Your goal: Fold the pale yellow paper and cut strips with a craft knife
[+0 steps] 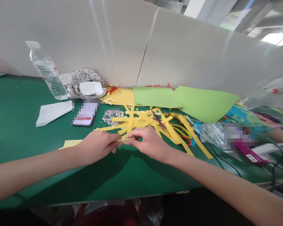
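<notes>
A narrow yellow paper strip (127, 139) is pinched between both hands above the green table. My left hand (97, 146) grips it at the left, fingers closed and partly overlapping. From the other side, my right hand (151, 142) holds it between thumb and fingers. Just beyond the hands lies a loose pile of yellow paper strips (130, 121). A flat yellow paper piece (72, 143) shows partly behind my left forearm. Scissors with yellow and red handles (190, 133) lie among the strips at the right, partly covered.
A round clear dish (113, 116) of small shiny bits and a phone (86, 114) lie left of the pile. A water bottle (48, 73) and patterned cloth pouch (83, 75) stand behind. Green sheets (207, 102) lean at the partition; plastic wrap (214, 135) lies right.
</notes>
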`<action>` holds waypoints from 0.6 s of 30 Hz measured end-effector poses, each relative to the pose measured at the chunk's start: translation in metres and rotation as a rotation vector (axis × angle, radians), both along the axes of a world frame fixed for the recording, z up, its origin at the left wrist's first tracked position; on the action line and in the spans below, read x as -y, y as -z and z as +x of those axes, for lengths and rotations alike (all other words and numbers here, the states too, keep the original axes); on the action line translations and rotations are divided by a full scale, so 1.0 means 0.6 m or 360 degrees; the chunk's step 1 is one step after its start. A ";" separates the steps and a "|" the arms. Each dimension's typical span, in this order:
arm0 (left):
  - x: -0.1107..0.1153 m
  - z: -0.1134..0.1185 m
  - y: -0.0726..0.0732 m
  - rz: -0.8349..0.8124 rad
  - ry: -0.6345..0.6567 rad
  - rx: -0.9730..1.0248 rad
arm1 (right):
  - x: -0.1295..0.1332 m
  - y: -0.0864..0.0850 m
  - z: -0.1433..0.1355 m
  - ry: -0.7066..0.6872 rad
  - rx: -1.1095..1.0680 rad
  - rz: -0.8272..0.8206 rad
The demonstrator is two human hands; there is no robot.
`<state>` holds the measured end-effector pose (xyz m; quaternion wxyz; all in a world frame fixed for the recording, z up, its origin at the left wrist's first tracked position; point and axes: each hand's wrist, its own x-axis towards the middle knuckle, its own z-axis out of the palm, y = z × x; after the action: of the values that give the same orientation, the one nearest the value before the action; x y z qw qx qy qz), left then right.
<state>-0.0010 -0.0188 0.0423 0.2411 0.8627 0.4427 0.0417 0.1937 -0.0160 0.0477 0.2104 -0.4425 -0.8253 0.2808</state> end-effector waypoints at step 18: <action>-0.019 -0.019 0.012 -0.0172 -0.0020 0.0092 | -0.015 -0.003 0.022 0.0115 0.0162 -0.0004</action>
<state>-0.0122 -0.0073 0.0352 0.2997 0.8440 0.4425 0.0442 0.2067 -0.0072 0.0495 0.1775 -0.4861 -0.8180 0.2510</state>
